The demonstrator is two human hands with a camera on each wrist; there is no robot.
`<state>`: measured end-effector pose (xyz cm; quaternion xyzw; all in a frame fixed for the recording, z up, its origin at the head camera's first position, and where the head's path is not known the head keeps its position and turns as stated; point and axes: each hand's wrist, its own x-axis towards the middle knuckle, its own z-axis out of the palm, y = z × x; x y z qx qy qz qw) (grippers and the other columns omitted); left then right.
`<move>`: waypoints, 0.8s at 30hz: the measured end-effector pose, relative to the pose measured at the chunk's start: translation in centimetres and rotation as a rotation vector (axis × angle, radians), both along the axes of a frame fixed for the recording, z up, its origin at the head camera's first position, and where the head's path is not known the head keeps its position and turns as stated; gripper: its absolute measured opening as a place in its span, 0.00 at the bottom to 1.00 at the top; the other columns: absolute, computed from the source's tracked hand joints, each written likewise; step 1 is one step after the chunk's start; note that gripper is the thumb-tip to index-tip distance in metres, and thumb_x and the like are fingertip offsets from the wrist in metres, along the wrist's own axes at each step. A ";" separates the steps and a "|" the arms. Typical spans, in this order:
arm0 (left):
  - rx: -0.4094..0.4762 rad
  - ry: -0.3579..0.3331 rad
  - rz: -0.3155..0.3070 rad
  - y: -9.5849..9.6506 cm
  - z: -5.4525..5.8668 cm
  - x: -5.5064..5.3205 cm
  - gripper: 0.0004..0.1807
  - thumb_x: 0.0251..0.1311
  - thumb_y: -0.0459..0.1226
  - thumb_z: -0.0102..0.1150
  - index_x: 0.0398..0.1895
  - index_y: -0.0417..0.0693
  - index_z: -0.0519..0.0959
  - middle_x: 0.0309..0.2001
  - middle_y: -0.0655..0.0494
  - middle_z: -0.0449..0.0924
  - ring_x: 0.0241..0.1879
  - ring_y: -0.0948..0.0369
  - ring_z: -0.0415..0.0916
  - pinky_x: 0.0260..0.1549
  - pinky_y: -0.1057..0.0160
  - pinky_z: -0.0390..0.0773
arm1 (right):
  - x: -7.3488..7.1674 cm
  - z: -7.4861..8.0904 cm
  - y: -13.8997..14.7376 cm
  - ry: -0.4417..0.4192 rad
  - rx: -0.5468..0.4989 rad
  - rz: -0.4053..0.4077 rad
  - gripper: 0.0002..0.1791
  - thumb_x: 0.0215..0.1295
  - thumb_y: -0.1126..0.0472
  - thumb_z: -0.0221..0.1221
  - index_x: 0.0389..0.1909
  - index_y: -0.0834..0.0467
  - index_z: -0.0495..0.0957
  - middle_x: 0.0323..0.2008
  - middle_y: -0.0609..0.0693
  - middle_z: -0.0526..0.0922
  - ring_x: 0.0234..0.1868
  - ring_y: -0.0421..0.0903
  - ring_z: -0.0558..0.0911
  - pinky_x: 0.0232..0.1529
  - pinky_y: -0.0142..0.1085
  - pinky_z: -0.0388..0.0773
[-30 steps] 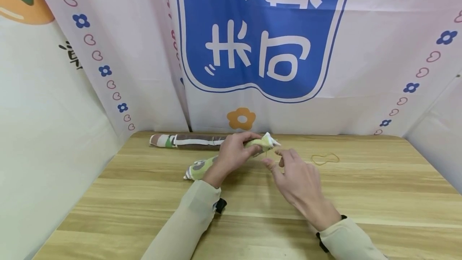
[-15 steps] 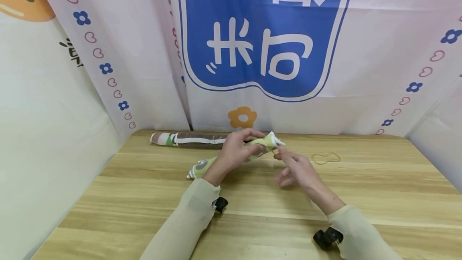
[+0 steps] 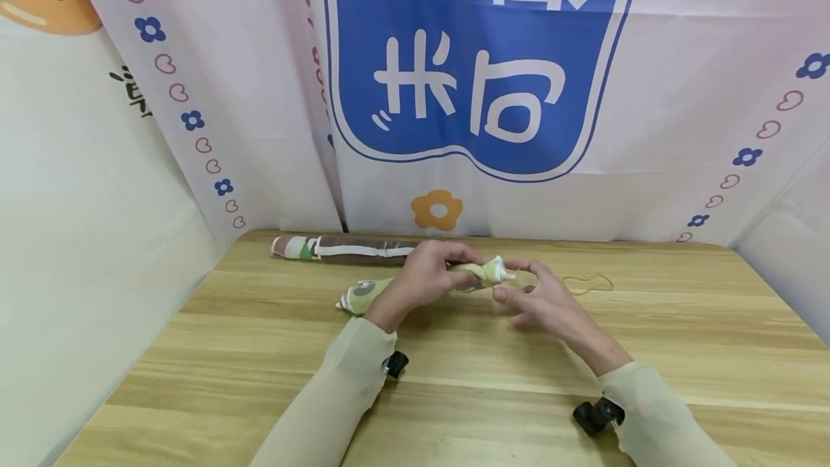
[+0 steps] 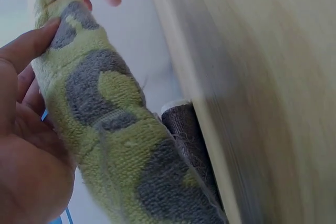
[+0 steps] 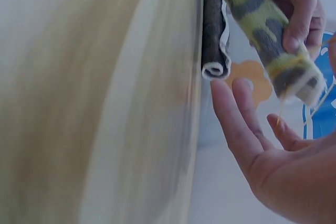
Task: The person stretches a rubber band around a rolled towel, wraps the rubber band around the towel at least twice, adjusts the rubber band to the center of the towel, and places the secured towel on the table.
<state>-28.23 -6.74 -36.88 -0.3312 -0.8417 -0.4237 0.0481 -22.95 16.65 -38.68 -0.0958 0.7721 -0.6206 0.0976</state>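
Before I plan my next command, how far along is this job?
Looks done: the brown cloth and the green cloth are both rolled up. In hand: the left hand holds the green cloth while the right hand works a yellow band looped round one end. Left, probably: settling that band, then perhaps using the loose loop on the table.

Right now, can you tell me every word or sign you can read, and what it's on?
Blue panel: big white characters, maybe "米" at lower left; the rest too stylised or cut off.
Curtain fold: red letters, perhaps "LUCK", too small to be sure.
Left cloth: black writing, partly covered, unreadable.
Green roll and brown roll: no writing seen.
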 end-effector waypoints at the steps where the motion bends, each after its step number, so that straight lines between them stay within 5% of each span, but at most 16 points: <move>1: -0.020 0.015 -0.001 0.0 0.0 0.0 0.10 0.62 0.32 0.76 0.46 0.48 0.91 0.46 0.57 0.91 0.44 0.64 0.85 0.43 0.65 0.82 | -0.1 0.0 0.1 0.006 0.011 0.004 0.48 0.70 0.52 0.72 0.79 0.67 0.56 0.57 0.72 0.81 0.55 0.65 0.85 0.47 0.50 0.88; 5: -0.095 0.060 -0.006 0.0 0.0 0.0 0.10 0.63 0.33 0.76 0.47 0.50 0.91 0.44 0.59 0.91 0.40 0.66 0.83 0.40 0.65 0.80 | -0.3 0.1 0.6 0.048 0.083 0.002 0.49 0.66 0.52 0.75 0.79 0.65 0.58 0.61 0.73 0.75 0.52 0.63 0.86 0.46 0.49 0.87; 9: -0.150 0.071 -0.030 0.1 0.0 0.2 0.10 0.64 0.35 0.76 0.47 0.52 0.91 0.43 0.60 0.91 0.22 0.69 0.70 0.29 0.67 0.73 | -0.5 0.1 1.1 0.136 0.179 -0.017 0.47 0.64 0.50 0.76 0.77 0.62 0.63 0.72 0.72 0.58 0.53 0.60 0.85 0.44 0.47 0.88; 12: -0.172 0.079 -0.053 0.2 0.0 0.4 0.10 0.64 0.35 0.75 0.48 0.53 0.92 0.44 0.61 0.91 0.18 0.69 0.64 0.26 0.67 0.70 | -0.7 0.1 1.1 0.192 0.237 -0.028 0.45 0.64 0.50 0.76 0.75 0.63 0.66 0.75 0.70 0.52 0.56 0.60 0.83 0.44 0.44 0.87; 16: -0.203 0.119 -0.064 0.3 0.0 0.5 0.10 0.63 0.36 0.77 0.46 0.54 0.92 0.43 0.63 0.91 0.27 0.73 0.75 0.32 0.67 0.75 | -1.0 0.2 0.5 0.237 0.301 -0.026 0.43 0.63 0.49 0.77 0.72 0.65 0.70 0.77 0.72 0.51 0.55 0.61 0.83 0.44 0.41 0.87; 20: -0.200 0.162 -0.039 0.3 -0.1 0.6 0.10 0.62 0.36 0.78 0.46 0.54 0.92 0.42 0.62 0.91 0.27 0.72 0.76 0.31 0.68 0.75 | -1.1 0.3 -0.1 0.241 0.323 -0.008 0.46 0.59 0.48 0.79 0.71 0.67 0.70 0.77 0.73 0.49 0.53 0.59 0.84 0.44 0.41 0.86; 24: -0.124 0.127 0.016 0.3 -0.2 0.3 0.11 0.62 0.35 0.78 0.46 0.53 0.92 0.41 0.62 0.91 0.31 0.70 0.79 0.33 0.68 0.78 | -1.0 0.5 0.3 0.229 0.341 -0.005 0.49 0.60 0.43 0.77 0.72 0.66 0.69 0.77 0.71 0.51 0.52 0.57 0.84 0.43 0.41 0.86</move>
